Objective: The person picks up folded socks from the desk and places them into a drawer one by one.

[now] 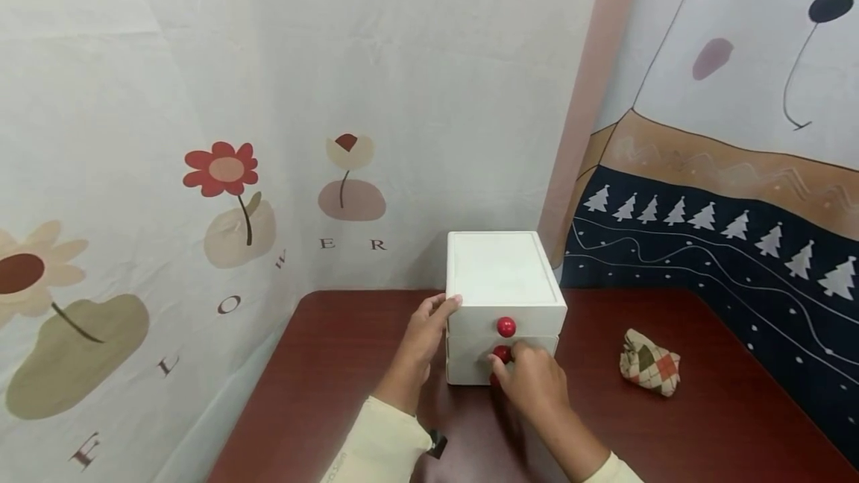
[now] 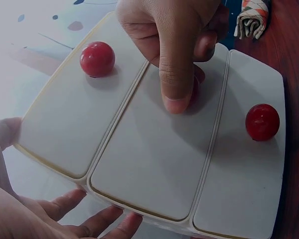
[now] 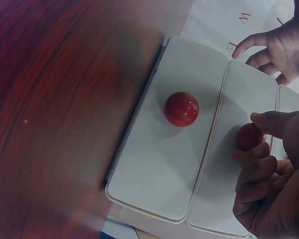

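A small white drawer cabinet (image 1: 505, 267) with three drawers stands on the table, each front bearing a round red knob. My right hand (image 1: 537, 382) pinches the middle drawer's knob (image 3: 248, 137) between thumb and fingers. In the left wrist view that thumb covers most of the knob. The middle drawer front (image 2: 144, 154) looks about level with its neighbours. My left hand (image 1: 424, 330) rests against the cabinet's left side, thumb at the upper front corner, fingers extended along the side. The top knob (image 2: 97, 59) and the bottom knob (image 3: 182, 109) are untouched.
A folded checkered cloth bundle (image 1: 649, 364) lies on the dark red wooden table (image 1: 335, 364), right of the cabinet. Behind the table hangs a pale cloth backdrop (image 1: 436, 95) with flower prints. A dark printed cloth (image 1: 698, 252) with white trees hangs at the right.
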Demonstrator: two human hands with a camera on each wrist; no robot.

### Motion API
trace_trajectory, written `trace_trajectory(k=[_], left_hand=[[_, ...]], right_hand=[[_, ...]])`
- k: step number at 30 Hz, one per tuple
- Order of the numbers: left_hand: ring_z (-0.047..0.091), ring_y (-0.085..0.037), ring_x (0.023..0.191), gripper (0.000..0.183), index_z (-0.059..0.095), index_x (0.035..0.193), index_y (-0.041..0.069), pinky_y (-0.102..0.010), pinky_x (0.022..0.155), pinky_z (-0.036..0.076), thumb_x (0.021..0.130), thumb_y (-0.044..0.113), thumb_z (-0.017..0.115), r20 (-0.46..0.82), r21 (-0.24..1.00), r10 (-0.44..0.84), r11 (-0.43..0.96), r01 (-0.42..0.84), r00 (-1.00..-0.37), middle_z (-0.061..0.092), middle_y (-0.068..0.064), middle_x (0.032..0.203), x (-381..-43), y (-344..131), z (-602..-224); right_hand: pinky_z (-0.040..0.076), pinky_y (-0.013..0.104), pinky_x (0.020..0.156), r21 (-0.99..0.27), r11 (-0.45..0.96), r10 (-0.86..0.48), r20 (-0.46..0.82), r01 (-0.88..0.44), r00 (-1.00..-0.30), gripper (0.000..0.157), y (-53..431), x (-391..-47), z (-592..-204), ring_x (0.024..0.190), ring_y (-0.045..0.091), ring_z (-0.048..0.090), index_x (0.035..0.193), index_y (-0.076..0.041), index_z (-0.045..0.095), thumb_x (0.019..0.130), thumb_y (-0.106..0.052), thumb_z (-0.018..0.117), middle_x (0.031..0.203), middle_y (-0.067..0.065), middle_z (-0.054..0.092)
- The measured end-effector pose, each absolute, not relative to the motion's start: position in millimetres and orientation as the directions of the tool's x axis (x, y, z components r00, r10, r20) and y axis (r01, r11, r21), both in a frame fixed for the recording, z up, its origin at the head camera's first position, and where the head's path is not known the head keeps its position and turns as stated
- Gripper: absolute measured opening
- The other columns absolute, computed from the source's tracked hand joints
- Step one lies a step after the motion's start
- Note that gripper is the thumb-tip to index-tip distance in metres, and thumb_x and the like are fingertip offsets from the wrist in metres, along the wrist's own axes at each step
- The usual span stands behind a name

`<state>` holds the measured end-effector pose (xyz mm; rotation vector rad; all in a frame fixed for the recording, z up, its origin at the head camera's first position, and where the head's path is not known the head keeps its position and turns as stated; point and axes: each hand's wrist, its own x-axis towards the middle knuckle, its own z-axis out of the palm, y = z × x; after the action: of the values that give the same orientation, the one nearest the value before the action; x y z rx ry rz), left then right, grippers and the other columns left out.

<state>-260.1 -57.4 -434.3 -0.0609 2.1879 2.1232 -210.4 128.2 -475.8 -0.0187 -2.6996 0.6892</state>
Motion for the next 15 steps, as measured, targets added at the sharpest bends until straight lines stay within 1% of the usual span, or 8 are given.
trace_trajectory(k=[9,13,15], left_hand=[[0.049,-0.046,0.152,0.079,0.05,0.16,0.009,-0.071,0.125,0.036,0.102,0.06,0.068,-0.089,0.995,0.046,0.049,-0.087,-0.995,0.052,-0.023,0.163,-261,-58,-436],[0.048,-0.046,0.153,0.079,0.05,0.16,0.01,-0.07,0.126,0.036,0.102,0.06,0.067,-0.086,0.995,0.043,0.051,-0.084,-0.995,0.051,-0.022,0.163,-260,-59,-436],[0.048,-0.046,0.154,0.079,0.05,0.16,0.01,-0.069,0.126,0.036,0.102,0.06,0.067,-0.087,0.995,0.044,0.053,-0.084,-0.995,0.052,-0.022,0.163,-260,-59,-436]], right_hand=[[0.041,0.036,0.049,-0.491,0.867,0.103,0.347,-0.087,-0.932,0.044,134,-209,-485,0.054,0.016,0.053,0.072,-0.013,0.065,0.093,-0.045,0.087,0.057,0.001,0.055],[0.044,0.038,0.05,-0.498,0.864,0.089,0.298,-0.075,-0.95,0.044,136,-210,-487,0.057,0.018,0.056,0.074,-0.014,0.066,0.092,-0.049,0.087,0.06,0.001,0.058],[0.044,0.04,0.051,-0.505,0.861,0.087,0.253,-0.054,-0.964,0.043,137,-211,-489,0.059,0.019,0.058,0.074,-0.015,0.068,0.09,-0.049,0.089,0.061,0.001,0.059]])
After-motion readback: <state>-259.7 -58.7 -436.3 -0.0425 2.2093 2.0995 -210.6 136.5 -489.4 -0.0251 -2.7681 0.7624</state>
